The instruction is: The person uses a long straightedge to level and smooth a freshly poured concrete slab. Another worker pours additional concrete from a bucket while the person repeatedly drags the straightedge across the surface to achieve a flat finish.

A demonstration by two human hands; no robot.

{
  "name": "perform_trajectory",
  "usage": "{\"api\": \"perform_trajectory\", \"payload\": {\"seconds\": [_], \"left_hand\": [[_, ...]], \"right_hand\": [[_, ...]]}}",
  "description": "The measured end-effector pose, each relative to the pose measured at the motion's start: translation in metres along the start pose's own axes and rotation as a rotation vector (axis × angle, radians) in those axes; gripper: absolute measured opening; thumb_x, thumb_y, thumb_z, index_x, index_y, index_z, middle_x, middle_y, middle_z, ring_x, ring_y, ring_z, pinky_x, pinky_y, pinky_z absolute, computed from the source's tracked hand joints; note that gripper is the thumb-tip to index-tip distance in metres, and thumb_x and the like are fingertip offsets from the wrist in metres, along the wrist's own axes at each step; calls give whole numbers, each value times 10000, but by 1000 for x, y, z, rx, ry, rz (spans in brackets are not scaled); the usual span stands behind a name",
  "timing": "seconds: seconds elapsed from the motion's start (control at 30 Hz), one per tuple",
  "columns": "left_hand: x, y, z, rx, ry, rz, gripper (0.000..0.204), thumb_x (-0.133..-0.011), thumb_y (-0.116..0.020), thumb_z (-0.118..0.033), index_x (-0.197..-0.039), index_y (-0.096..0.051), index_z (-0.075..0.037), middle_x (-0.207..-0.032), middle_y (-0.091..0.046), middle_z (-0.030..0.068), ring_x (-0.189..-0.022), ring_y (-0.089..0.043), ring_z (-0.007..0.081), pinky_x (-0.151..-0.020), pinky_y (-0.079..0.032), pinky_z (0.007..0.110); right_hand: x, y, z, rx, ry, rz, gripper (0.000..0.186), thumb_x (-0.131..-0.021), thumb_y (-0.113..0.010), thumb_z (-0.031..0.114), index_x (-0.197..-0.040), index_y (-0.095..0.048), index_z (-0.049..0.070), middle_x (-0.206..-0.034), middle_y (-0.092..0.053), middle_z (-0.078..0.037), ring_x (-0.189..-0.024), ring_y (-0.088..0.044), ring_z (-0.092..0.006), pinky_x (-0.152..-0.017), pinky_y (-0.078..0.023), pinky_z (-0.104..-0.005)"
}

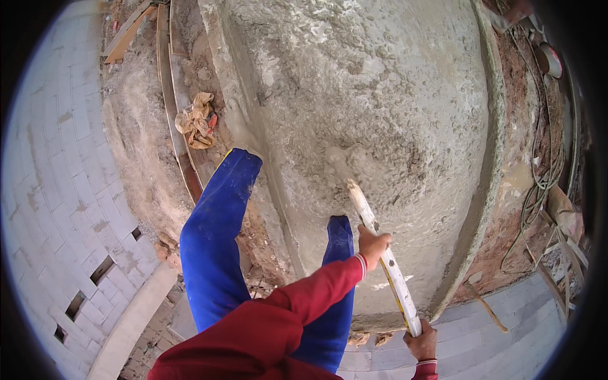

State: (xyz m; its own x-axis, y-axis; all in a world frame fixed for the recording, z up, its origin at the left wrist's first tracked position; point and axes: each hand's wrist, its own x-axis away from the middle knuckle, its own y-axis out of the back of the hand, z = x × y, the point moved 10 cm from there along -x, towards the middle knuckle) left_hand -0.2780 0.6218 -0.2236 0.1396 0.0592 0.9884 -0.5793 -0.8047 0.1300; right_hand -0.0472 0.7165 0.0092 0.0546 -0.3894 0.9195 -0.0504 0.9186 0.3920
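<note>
Head view: left hand [373,246] and right hand [422,342] grip the handle [397,278], wet mortar [380,82] open between raised edges [498,149].

- Bag [197,124]: crumpled, brown
- Plank [165,69]: running beside the bag
- Block wall [63,164]: well left of the bag
- Cord [539,187]: far right of the bag
- Stick [488,309]: right of the bag, nearer
</note>
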Motion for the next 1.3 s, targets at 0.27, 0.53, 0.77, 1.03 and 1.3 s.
{"api": "perform_trajectory", "payload": {"seconds": [0.27, 0.53, 0.77, 1.03, 1.3], "left_hand": [[-43, 108, -193, -51, -528, -62, 564, -731, -693, -62, -1199, -383, 1, -984, -598, 194, -848, -642, 288, -744, -538, 406], [-226, 314, -518, -634, -579, -524, 504, -806, -647, -102, -1191, -430, 140, -949, -664, 295, -757, -718, 340, -690, -594, 380], [-247, 276, -385, -578, -376, -414, 489, -785, -685, -122, -1160, -535, 154, -966, -687, 267, -766, -726, 319, -705, -585, 396], [-195, 221, -149, -59, -159, -354, 283, -782, -676, -16, -994, -607, 159, -825, -638, 174, -591, -633, 255, -534, -552, 366], [-86, 77, -19, 405, -49, -106, 184, -748, -671, 10, -877, -543, 40, -763, -563, 112, -566, -597, 251, -518, -525, 383]], "right_hand": [[-103, -137, 148, -336, 137, 15, 317, -696, -702, 153, -968, -633, 5, -786, -671, -240, -764, -681, -420, -646, -528, -461], [-239, -170, 568, -509, 336, 197, 409, -796, -656, 272, -1044, -551, -35, -940, -648, -312, -922, -637, -474, -808, -504, -511], [-203, -193, 462, -582, 253, 196, 420, -761, -683, 257, -993, -557, -69, -882, -635, -319, -853, -633, -479, -768, -502, -498], [-134, -158, 269, -251, 234, 195, 376, -750, -661, 268, -941, -554, -38, -808, -656, -291, -801, -650, -485, -738, -524, -531], [-71, -23, 125, 142, 228, 51, 293, -709, -688, 221, -905, -571, 37, -708, -645, -249, -715, -653, -460, -670, -534, -524]]}}
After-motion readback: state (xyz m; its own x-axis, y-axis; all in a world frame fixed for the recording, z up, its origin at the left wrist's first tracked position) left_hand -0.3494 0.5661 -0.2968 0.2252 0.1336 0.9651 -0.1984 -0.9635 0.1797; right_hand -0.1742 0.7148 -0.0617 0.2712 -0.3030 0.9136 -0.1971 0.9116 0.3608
